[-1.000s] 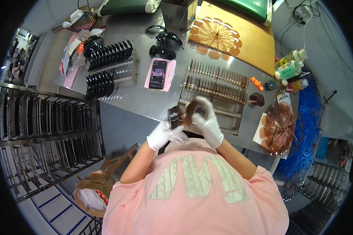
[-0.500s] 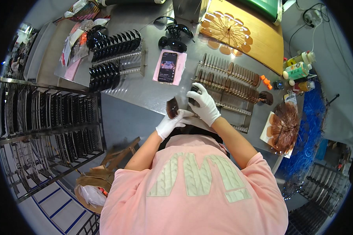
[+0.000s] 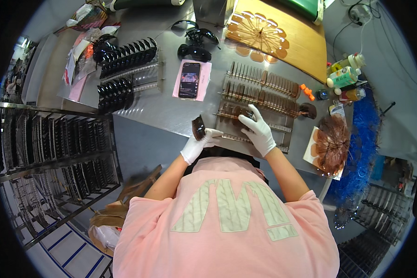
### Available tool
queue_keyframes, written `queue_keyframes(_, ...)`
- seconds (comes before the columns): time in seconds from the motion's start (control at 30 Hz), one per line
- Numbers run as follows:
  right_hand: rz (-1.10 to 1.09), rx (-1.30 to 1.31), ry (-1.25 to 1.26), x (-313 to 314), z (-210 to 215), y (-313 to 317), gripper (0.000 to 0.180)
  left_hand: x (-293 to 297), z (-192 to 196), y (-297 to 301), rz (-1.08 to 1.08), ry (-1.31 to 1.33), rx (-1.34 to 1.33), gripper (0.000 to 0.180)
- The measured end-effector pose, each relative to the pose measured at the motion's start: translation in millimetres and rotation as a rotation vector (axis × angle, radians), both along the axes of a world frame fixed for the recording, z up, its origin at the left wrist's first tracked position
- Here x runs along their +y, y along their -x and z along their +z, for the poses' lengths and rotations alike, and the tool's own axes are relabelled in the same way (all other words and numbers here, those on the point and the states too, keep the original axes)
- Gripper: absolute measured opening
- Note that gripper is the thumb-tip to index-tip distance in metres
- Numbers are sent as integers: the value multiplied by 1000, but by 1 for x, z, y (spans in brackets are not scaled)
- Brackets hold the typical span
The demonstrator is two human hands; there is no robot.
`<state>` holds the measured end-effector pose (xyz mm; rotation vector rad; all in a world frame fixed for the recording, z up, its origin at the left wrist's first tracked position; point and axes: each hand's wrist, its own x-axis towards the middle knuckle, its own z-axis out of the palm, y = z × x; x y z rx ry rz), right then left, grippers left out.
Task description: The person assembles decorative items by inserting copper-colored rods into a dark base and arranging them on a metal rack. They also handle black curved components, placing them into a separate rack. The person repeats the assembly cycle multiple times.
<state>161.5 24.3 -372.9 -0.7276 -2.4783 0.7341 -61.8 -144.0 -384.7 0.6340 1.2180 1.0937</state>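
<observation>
Fingers (image 3: pixel 211 134) of the gloved left hand (image 3: pixel 197 144) are clenched on a small stack of dark lenses (image 3: pixel 199 127), held at the counter (image 3: pixel 167 111) edge just left of the wire rack (image 3: pixel 257 109). Right hand (image 3: pixel 258 131) rests spread on the rack's lower rows, grasping nothing visible. Recommended practice: seat each lens upright by its edge in one slot, with the rack steadied.

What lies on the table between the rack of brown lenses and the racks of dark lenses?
In the head view, a phone on a pink sheet lies between the brown-lens rack and the dark-lens racks.
</observation>
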Motion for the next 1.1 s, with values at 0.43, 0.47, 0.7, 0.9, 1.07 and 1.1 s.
queue_keyframes(0.43,31,-212,-281,10,46,-23,92,4,4,-8,31,-4,42,40)
queue_keyframes(0.47,-13,-130,-274,7,55,-22,102,7,8,-12,-36,-19,94,35)
queue_keyframes(0.7,197,-48,193,-28,103,-29,90,61,48,-87,-284,-119,-79,28)
queue_keyframes(0.9,-76,799,1099,-21,83,-61,67,74,96,-62,-873,-19,449,54)
queue_keyframes(1.07,-257,509,461,14,19,-66,64,91,133,18,-333,-83,642,39)
queue_keyframes(1.1,-224,400,210,19,11,-64,62,96,141,32,-263,-98,709,39)
